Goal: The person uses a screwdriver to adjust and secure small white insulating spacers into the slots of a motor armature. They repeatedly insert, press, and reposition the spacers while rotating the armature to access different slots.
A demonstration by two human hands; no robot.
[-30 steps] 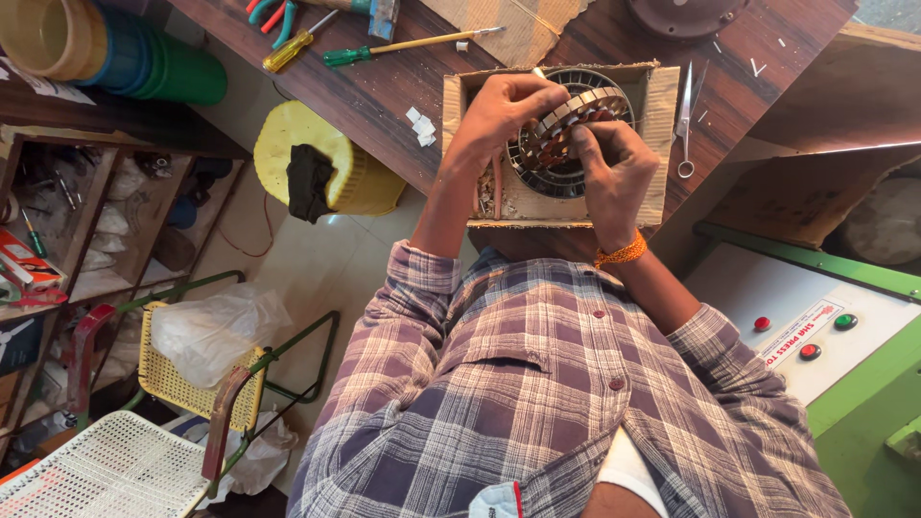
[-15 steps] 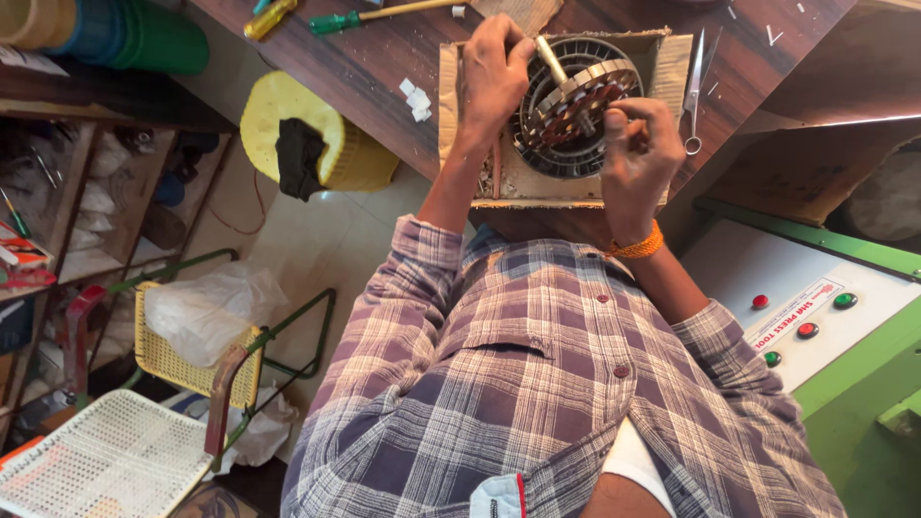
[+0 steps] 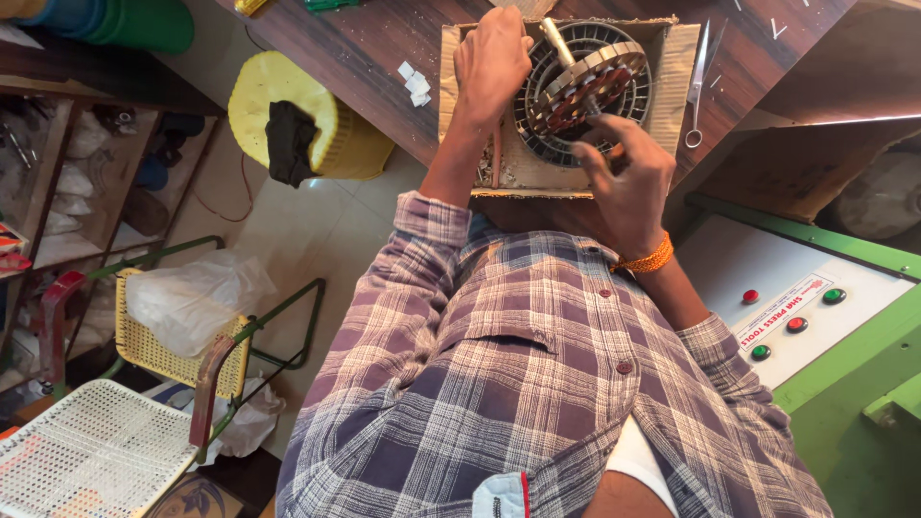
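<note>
Down on the dark wooden tabletop (image 3: 384,67), a round motor core (image 3: 580,86) sits tilted on a sheet of cardboard (image 3: 672,67), its ring of metal slots and copper windings turned up toward the camera and a short shaft sticking out of its middle. The left hand (image 3: 491,59) lies over the left edge of the motor core, fingers (image 3: 499,24) curled down against the rim, so it seems to be steadying it; whether they close fully around the edge cannot be told from above. The right hand (image 3: 628,177) hovers at the lower right of the motor core, its fingers (image 3: 600,129) drawn together in a pinch whose tips touch the windings; anything held between them is too small to make out. An orange thread band (image 3: 645,261) circles the right wrist.

Just right of the cardboard lie steel scissors (image 3: 698,86), blades pointing away from the person. A few white paper scraps (image 3: 414,84) rest on the tabletop to the left of the cardboard. Below the tabletop edge stands a yellow bin (image 3: 326,125) with a black cloth (image 3: 288,142) draped over it. A chair with a yellow mesh back (image 3: 163,355) holds a clear plastic bag (image 3: 192,293). At the right is a green and white control panel (image 3: 767,278) with red and green buttons.
</note>
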